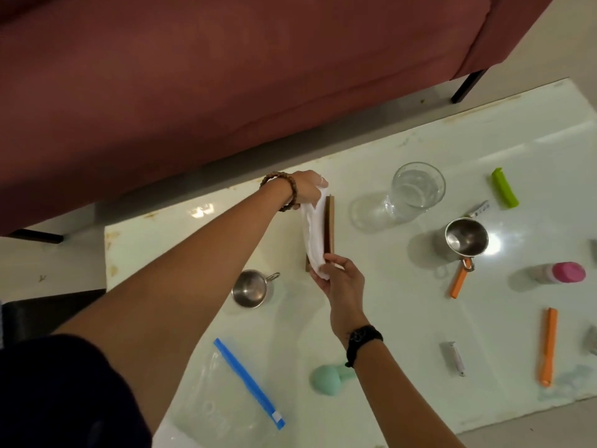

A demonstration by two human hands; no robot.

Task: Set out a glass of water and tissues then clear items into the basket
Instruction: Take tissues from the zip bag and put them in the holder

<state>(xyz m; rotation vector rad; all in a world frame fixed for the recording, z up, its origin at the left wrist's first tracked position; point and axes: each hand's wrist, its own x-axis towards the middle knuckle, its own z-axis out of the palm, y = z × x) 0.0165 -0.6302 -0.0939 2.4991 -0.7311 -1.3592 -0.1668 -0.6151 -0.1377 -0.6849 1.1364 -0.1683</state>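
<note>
A white stack of tissues (314,234) stands inside a brown wooden holder (329,227) on the pale glass table (403,318). My left hand (308,188), with a bead bracelet on its wrist, grips the far end of the tissues. My right hand (340,282), with a black watch on its wrist, pinches the near end at the holder's corner. A clear glass of water (415,192) stands upright to the right of the holder, apart from both hands. No basket is in view.
Scattered on the table: two steel cups (250,288) (465,237), a green clip (504,192), orange clips (458,282) (548,345), a pink-capped bottle (563,272), a zip bag with blue seal (226,396), a mint object (329,378). A maroon sofa (226,76) borders the far side.
</note>
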